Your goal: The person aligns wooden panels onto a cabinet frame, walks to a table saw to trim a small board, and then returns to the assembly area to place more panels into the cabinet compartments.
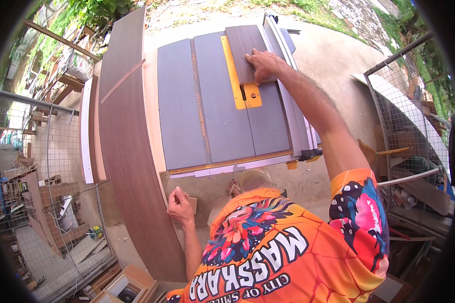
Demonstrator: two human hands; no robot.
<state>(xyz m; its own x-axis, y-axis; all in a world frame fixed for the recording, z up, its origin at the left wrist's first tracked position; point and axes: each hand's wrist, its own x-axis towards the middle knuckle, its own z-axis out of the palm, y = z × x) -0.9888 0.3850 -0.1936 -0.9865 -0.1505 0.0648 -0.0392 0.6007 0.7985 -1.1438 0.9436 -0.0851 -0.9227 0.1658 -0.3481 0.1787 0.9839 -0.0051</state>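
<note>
A table saw with a grey top (177, 101) and a yellow throat plate (255, 101) stands in front of me. A dark brown board (242, 38) lies flat on it, over the far part of the plate and alongside the metal fence (283, 45). My right hand (264, 65) presses on this board, fingers spread on top and thumb near its near edge. Below the saw's front edge, my left hand (181, 206) is closed, its fingers curled. A small light-brown piece of wood (192, 204) shows right behind it; whether the fingers grip it is unclear. No blade can be made out.
Left of the saw runs a long dark brown panel (131, 177) with a thin brown strip (123, 81) lying across it. Wire mesh panels (50, 166) stand on the left, with offcuts behind. Another mesh frame (409, 96) is at the right. An open wooden box (126, 285) sits lower left.
</note>
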